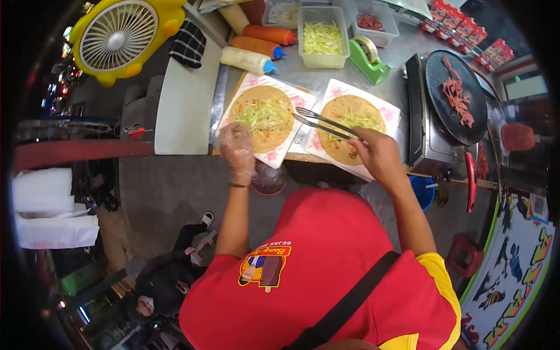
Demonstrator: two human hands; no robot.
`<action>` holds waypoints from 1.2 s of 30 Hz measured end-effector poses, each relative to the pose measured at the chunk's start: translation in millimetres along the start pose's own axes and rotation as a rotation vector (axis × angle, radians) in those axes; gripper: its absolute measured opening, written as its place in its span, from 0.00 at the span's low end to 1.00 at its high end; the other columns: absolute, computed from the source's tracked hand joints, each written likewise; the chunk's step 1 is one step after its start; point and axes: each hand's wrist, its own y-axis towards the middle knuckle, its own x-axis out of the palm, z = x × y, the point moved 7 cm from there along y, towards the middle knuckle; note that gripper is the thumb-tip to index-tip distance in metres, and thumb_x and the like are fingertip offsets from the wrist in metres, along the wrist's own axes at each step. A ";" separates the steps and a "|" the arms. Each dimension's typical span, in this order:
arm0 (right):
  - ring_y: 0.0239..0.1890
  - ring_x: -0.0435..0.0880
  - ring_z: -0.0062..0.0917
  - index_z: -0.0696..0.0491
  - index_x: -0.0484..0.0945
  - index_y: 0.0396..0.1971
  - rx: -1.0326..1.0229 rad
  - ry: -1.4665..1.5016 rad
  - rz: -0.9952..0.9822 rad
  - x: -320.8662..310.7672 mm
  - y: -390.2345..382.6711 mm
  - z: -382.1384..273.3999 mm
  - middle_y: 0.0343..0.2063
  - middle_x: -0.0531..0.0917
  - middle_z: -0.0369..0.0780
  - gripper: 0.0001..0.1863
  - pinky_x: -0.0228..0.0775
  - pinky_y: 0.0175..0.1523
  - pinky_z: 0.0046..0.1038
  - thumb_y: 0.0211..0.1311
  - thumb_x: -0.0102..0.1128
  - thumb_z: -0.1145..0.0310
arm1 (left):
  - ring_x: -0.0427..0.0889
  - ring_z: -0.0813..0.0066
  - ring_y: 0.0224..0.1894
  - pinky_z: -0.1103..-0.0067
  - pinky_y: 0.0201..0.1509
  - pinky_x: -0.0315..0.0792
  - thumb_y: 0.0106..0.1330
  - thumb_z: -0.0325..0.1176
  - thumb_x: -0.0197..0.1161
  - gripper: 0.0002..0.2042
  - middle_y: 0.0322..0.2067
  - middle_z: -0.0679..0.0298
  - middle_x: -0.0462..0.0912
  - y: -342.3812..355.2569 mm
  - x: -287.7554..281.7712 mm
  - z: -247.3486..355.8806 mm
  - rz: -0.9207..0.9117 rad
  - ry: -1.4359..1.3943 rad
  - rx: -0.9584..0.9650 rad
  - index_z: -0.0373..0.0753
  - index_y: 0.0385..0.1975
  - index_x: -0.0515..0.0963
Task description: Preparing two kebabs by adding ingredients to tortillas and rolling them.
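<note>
A: what're the hands doing?
B: right hand (378, 153) grips tongs (326, 121) over the right tortilla (350, 107); gloved left hand (238, 146) curls at the left tortilla (281, 129)'s edge; can't tell if it's pinching anything

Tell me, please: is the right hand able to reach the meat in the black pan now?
Probably yes: the right hand holds tongs, the meat lies uncovered in the pan, and nothing seems to block the way. The tongs point left, so they likely need turning.

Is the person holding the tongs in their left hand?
No, the right hand grips the tongs, while the left hand is by the left flatbread.
</note>
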 end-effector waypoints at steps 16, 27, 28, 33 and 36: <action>0.37 0.89 0.50 0.53 0.89 0.47 0.129 -0.167 0.004 -28.6 43.4 -10.7 0.34 0.90 0.49 0.16 0.79 0.43 0.44 0.71 0.66 0.56 | 0.83 0.55 0.40 0.61 0.47 0.76 0.66 0.30 0.72 0.09 0.36 0.55 0.82 8.1 40.4 55.5 -0.254 0.004 0.263 0.32 0.40 0.82; 0.36 0.87 0.52 0.56 0.89 0.42 0.626 -0.369 0.248 -95.5 -130.5 29.9 0.31 0.87 0.53 0.15 0.76 0.41 0.48 0.71 0.66 0.58 | 0.81 0.43 0.47 0.57 0.50 0.76 0.63 0.33 0.74 0.19 0.41 0.47 0.82 -90.7 95.3 92.0 -0.501 0.057 0.457 0.33 0.51 0.81; 0.36 0.87 0.53 0.56 0.89 0.42 0.683 -0.332 0.235 -92.7 -139.9 34.1 0.30 0.87 0.53 0.15 0.76 0.41 0.48 0.72 0.65 0.59 | 0.81 0.44 0.49 0.57 0.54 0.76 0.63 0.35 0.74 0.21 0.45 0.47 0.82 -93.4 99.2 87.0 -0.637 0.043 0.379 0.33 0.53 0.81; 0.36 0.86 0.53 0.55 0.89 0.42 0.723 -0.250 0.238 -81.8 -150.0 45.5 0.29 0.86 0.53 0.14 0.75 0.41 0.48 0.72 0.64 0.59 | 0.80 0.45 0.53 0.58 0.60 0.75 0.61 0.37 0.75 0.26 0.50 0.47 0.81 -81.4 114.5 95.8 -0.752 0.105 0.441 0.31 0.57 0.79; 0.36 0.86 0.53 0.55 0.89 0.42 0.663 -0.225 0.206 -84.8 -142.0 43.6 0.30 0.86 0.53 0.14 0.75 0.41 0.48 0.73 0.64 0.59 | 0.79 0.45 0.56 0.58 0.62 0.74 0.62 0.37 0.74 0.26 0.53 0.47 0.80 -63.2 118.1 104.7 -0.757 0.272 0.503 0.29 0.57 0.79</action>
